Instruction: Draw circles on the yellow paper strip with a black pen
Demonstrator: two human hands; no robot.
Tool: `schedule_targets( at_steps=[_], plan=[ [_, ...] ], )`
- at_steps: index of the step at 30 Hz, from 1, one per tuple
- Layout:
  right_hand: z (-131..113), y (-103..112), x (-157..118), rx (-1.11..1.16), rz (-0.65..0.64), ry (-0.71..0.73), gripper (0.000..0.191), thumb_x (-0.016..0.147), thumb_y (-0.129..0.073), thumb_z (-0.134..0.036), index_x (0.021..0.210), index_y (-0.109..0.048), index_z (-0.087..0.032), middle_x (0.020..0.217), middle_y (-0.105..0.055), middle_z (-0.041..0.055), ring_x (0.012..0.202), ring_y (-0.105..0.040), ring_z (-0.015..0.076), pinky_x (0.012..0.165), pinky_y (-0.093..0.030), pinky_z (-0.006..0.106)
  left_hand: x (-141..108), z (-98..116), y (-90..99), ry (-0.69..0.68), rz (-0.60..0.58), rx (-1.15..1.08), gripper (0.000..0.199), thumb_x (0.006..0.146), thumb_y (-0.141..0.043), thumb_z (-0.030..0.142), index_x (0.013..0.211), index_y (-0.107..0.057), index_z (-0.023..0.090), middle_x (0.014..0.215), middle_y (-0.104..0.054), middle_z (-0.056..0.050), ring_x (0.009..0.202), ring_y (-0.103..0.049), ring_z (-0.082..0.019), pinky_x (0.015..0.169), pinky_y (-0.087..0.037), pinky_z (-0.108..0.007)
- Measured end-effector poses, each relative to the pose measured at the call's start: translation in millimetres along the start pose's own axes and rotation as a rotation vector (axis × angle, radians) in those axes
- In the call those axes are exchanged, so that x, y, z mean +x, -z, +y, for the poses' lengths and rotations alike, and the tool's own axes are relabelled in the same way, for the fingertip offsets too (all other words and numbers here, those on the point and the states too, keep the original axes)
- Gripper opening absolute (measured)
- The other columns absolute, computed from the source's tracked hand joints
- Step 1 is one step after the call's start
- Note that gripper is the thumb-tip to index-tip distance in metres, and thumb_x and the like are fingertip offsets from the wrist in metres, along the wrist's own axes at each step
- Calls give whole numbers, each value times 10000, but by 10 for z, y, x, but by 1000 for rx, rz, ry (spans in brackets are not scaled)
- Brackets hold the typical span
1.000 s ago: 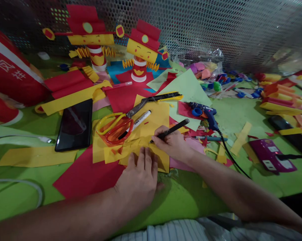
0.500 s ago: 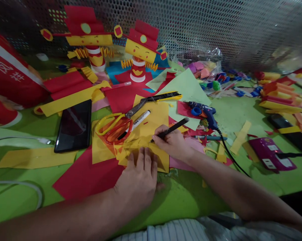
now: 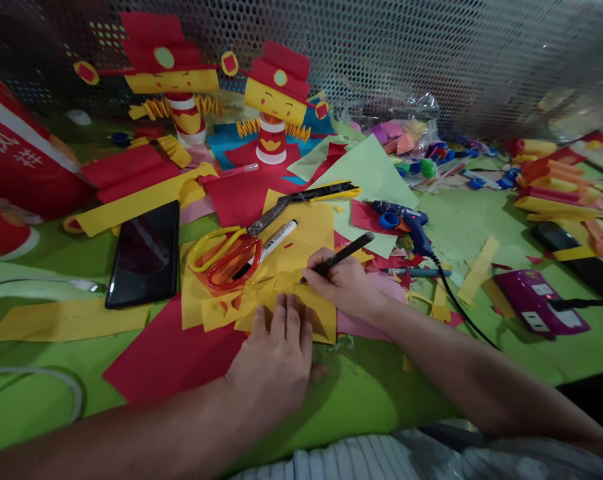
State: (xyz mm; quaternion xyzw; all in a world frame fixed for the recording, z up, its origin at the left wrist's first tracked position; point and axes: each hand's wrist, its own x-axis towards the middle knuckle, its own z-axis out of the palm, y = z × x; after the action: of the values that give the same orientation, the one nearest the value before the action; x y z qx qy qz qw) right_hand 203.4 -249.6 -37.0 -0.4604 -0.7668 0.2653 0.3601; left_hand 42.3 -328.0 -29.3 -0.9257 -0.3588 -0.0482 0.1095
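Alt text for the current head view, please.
A person's right hand holds a black pen to yellow paper, while the left hand rests on it, on a cluttered green table. Scissors and a white marker lie just beyond; two red-hatted paper figures stand farther back.

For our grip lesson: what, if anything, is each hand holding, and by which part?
The right hand holds a black pen near its writing tip; the left hand grips nothing, resting on yellow paper.
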Motion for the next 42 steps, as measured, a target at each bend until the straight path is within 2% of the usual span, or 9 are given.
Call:
schedule_targets(
  at_steps=[19,24,30,42],
  plan=[
    [-7,63,-1,-40,-8,-27,70,749,-466,-201,680,-455,-203,628,-550,9,561,-527,114,536,-436,231,-5,-16,-3,-8,-5,-29,536,872,-393,433,1150,-569,10,1156,-579,-289,1075,-548,-396,779,-470,-512],
    [-2,72,-1,-47,-17,-44,74,754,-469,-211,681,-461,-208,639,-560,9,562,-524,116,527,-431,234,-6,-13,6,-3,-10,-44,541,855,-432,435,1142,-572,-2,1158,-574,-299,1072,-548,-405,772,-471,-509],
    [-11,95,2,-46,-17,-39,84,755,-470,-206,672,-454,-208,633,-555,8,568,-525,117,539,-437,233,3,-5,13,13,5,-13,529,860,-412,455,1134,-594,41,1151,-599,-256,1068,-563,-376,785,-481,-483],
    [-2,88,6,-39,-18,-67,79,750,-480,-207,671,-473,-203,630,-563,8,555,-514,113,522,-423,231,10,-25,3,-1,10,-32,530,861,-422,440,1127,-589,13,1142,-595,-277,1054,-568,-388,768,-490,-492]
  ],
)
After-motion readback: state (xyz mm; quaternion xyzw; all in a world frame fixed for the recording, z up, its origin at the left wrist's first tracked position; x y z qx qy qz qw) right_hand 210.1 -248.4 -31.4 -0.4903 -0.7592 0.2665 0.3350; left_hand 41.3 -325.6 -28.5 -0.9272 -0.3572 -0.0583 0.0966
